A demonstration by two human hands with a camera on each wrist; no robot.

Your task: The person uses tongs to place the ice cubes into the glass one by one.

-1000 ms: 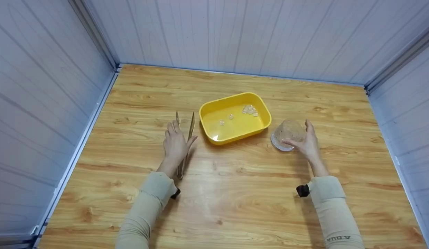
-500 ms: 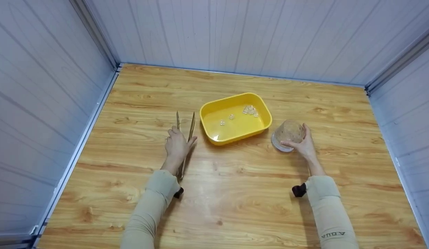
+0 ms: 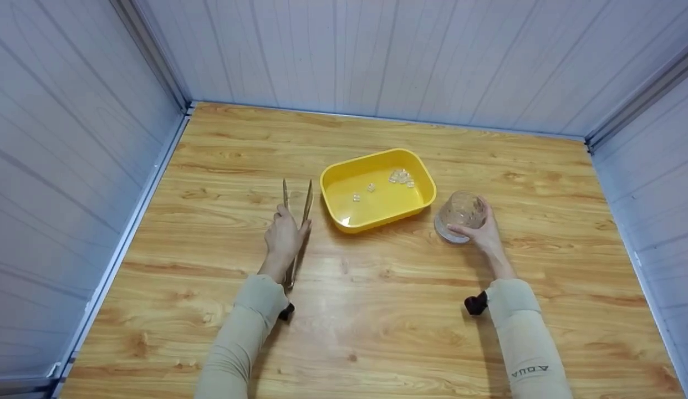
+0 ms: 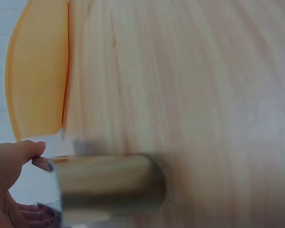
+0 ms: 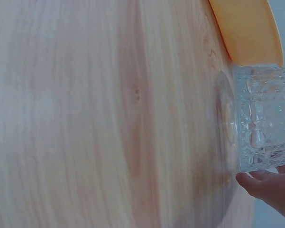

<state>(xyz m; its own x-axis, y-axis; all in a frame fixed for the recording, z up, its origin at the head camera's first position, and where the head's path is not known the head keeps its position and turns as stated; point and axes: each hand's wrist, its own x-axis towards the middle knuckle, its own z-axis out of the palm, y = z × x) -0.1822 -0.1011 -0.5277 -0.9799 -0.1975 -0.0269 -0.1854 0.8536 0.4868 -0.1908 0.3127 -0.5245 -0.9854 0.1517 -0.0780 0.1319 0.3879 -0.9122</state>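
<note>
Metal tongs (image 3: 308, 200) lie on the table left of the yellow container, their two arms spread and tips pointing to the back. My left hand (image 3: 281, 241) grips them around the middle, thumb on the right arm and fingers at the left one. In the left wrist view the bent end of the tongs (image 4: 109, 185) is large and close. On the other side, my right hand (image 3: 488, 233) holds a clear textured glass (image 3: 459, 215), thumb at the near side and fingers round the far right. The right wrist view shows the glass (image 5: 265, 118) between thumb and fingers.
A yellow plastic container (image 3: 385, 217) stands between the hands. Inside it several clear cubes (image 3: 399, 176) are grouped at the right, with two single cubes (image 3: 356, 197) farther left. Pale panel walls (image 3: 355, 55) border the wooden table (image 3: 349, 327) at the back and sides.
The left fingers have drawn in and closed around the tongs. The right fingers have closed onto the glass from an open spread. Container and cubes stay in place.
</note>
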